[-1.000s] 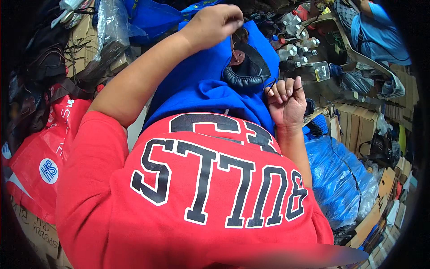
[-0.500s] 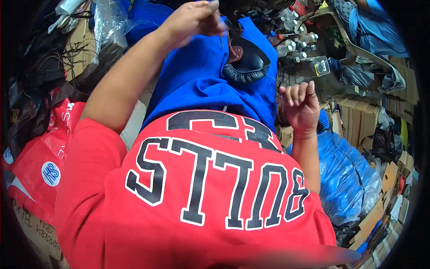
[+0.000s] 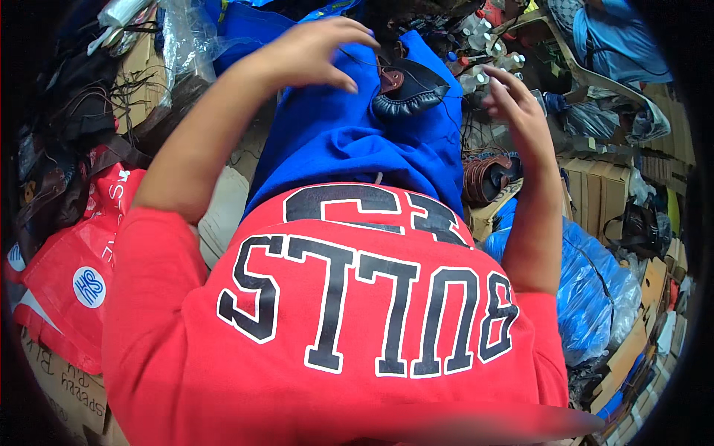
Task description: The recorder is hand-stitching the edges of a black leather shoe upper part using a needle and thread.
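Note:
A black leather shoe upper (image 3: 409, 97) with a gathered, puckered toe edge and a brown eyelet piece (image 3: 392, 79) lies over my knees, on blue cloth (image 3: 327, 141). My left hand (image 3: 320, 53) hovers just left of it, fingers stretched over toward its far end and thumb held apart. A thin dark strand shows between that palm and the upper. Right of the upper, my right hand (image 3: 517, 104) is raised with bent, slightly blurred fingers; whether they pinch a strand is unclear. Neither palm touches the upper.
Clear bottles (image 3: 476, 37) stand at the far right. Stacked brown and black shoe pieces (image 3: 487, 178) sit beside my right thigh, near a blue plastic-wrapped bundle (image 3: 587, 290). Cardboard (image 3: 595, 193) lies farther right. A red bag (image 3: 67, 275) and loose dark cords (image 3: 137, 89) are on the left.
My left hand has come down and its fingers have spread. The right hand has risen away from my thigh, uncovering the stacked shoe pieces. The shoe upper has stayed almost in place.

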